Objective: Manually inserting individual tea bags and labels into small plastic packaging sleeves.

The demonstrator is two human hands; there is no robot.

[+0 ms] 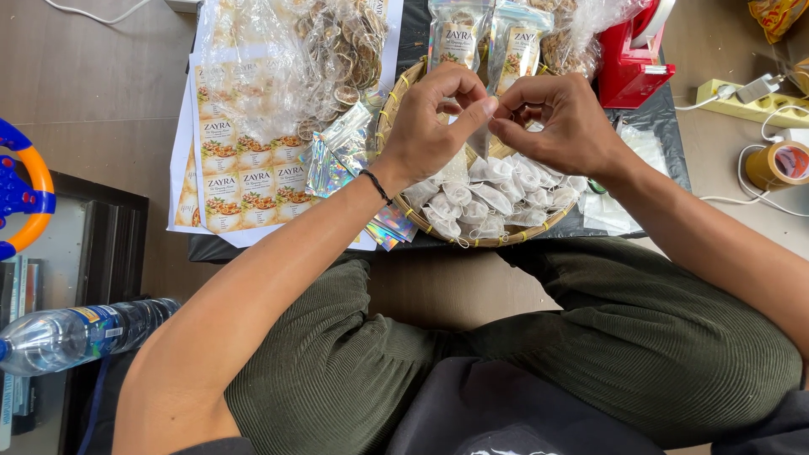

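Fingers [487,108] of both hands pinch small pouch [479,141] over basket [396,84].

Lots of clutter around where the fingers meet. Up and to the left there's a clear bag of dried slices [337,50] lying over a sheet of printed labels [244,181], with a few shiny holographic pouches [337,156] just beside. Right above the pinch stand two filled pouches [484,38]. Up and right sits a red tape dispenser [632,67], further right a power strip [746,101] and a roll of brown tape [779,164]. Way down-left lies a plastic water bottle [80,337], with a blue-and-orange toy steering wheel [21,194] above it.
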